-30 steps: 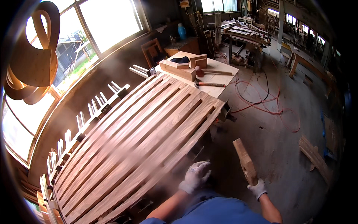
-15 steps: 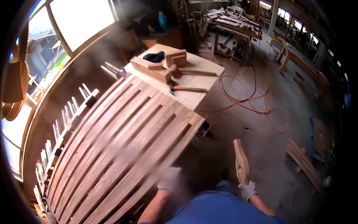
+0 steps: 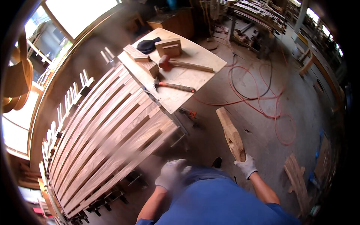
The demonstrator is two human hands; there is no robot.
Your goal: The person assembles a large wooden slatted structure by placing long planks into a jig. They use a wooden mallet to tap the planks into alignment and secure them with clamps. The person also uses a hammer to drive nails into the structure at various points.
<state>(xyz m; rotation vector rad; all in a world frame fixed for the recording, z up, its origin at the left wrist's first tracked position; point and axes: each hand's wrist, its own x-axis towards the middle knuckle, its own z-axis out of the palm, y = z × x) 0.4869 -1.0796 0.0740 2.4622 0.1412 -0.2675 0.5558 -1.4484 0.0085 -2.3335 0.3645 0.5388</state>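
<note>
Brown, faceted wooden piece slants forward from the right hand, fingers wrapping its end; left hand bent, grip unclear.

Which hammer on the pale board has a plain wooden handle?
The reddish-headed mallet, farther from the slatted panel; the other, the slim-headed hammer, has an orange-and-dark handle.

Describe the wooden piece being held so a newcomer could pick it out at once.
Start at the large slatted wooden panel on the left, then cross the floor rightward. There the gloved right hand grips the near end of a long wooden piece. Unlike the rough board lying farther right, it is held up and shows a dark spot.
</note>
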